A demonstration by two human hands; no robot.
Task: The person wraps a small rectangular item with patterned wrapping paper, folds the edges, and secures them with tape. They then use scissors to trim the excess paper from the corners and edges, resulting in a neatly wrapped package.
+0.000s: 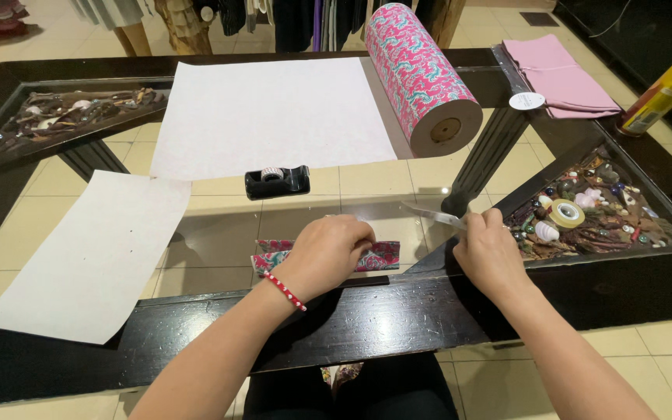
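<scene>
Wrapping a small thing on a glass table.

Pressing down on a small parcel (367,257) in pink patterned paper with the left hand (328,253), fingers curled over it, near the front edge of the glass table (219,225). Pinching a strip of clear tape (433,215) with the right hand (491,253), fingers closed together on it, just right of the parcel. Sitting farther back: a black tape holder (276,182), a white sheet (274,117) and a big pink paper roll (421,78). Lying at the left: another white sheet (95,257).
</scene>
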